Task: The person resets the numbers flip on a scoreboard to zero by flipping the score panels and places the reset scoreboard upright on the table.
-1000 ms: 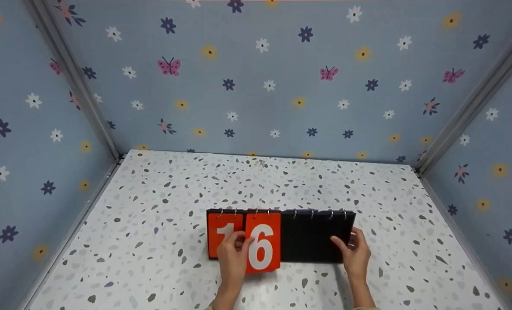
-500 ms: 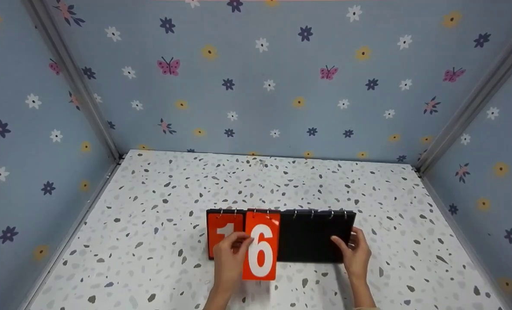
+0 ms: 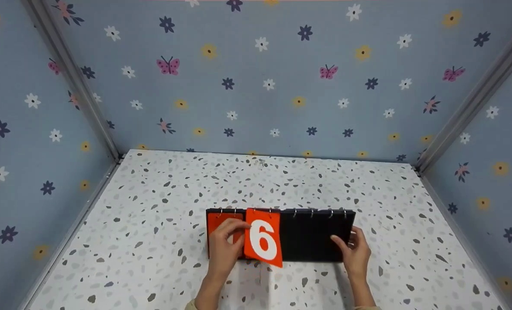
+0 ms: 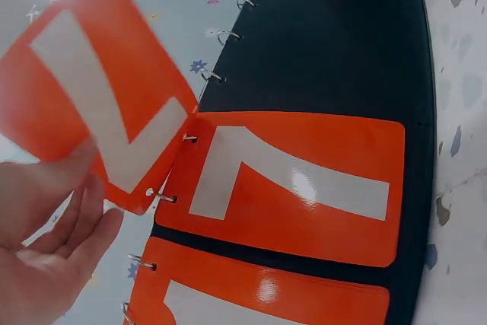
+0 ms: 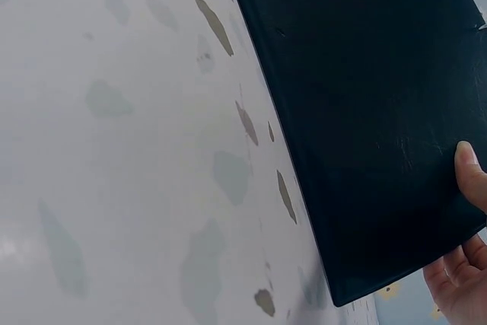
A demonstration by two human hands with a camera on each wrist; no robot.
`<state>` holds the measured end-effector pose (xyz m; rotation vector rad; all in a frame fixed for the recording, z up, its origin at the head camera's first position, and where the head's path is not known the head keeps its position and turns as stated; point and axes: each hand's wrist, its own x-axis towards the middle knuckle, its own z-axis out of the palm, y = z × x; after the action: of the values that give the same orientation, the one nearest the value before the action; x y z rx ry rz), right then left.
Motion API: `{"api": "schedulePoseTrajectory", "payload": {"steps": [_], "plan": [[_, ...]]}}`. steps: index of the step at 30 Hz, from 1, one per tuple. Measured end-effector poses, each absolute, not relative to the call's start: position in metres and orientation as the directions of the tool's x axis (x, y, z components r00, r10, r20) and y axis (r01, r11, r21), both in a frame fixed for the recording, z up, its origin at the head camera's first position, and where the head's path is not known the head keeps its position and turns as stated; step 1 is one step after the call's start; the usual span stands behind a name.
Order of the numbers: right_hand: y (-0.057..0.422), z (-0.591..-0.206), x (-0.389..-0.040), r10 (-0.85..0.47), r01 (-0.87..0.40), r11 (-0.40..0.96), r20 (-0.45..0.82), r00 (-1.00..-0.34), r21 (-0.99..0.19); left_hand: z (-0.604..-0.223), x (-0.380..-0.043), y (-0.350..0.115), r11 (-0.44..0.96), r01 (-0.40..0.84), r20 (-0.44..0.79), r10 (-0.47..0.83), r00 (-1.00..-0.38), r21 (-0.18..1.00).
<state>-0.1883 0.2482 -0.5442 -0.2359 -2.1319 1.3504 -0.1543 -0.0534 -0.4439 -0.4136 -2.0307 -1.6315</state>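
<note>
Our left hand (image 3: 223, 245) has its grip nearly closed at the lower middle of the frame, thumb and index finger pinching the left edge of a red number card (image 3: 263, 241); just behind that hand, a left card (image 3: 216, 220) is partly covered. Right of our fingers, the number card shows a white 6, tilted, its lower right corner hanging low. Our left wrist view has a raised card (image 4: 99, 89) at upper left, hung on rings (image 4: 167, 199), and a lower card (image 4: 293, 188) marked 7 lying on the black board (image 3: 311, 237). We judge the step to be turning a card: pinch one sheet only, arc it about the rings, never tug the holes. At the board's right edge, our right hand (image 3: 355, 256) grips it, thumb in front; we should brace firmly there.
</note>
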Motion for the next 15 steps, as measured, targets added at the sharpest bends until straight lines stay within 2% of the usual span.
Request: {"api": "schedulePoseTrajectory", "payload": {"steps": [4, 15], "plan": [[0.248, -0.544, -0.189, 0.45, -0.143, 0.472, 0.377, -0.809, -0.87, -0.448, -0.172, -0.052, 0.32, 0.581, 0.642, -0.134, -0.755, 0.749], [0.25, -0.545, -0.19, 0.45, -0.134, 0.47, 0.367, -0.814, -0.872, -0.442, -0.216, -0.047, 0.38, 0.626, 0.706, -0.115, -0.698, 0.681]]}}
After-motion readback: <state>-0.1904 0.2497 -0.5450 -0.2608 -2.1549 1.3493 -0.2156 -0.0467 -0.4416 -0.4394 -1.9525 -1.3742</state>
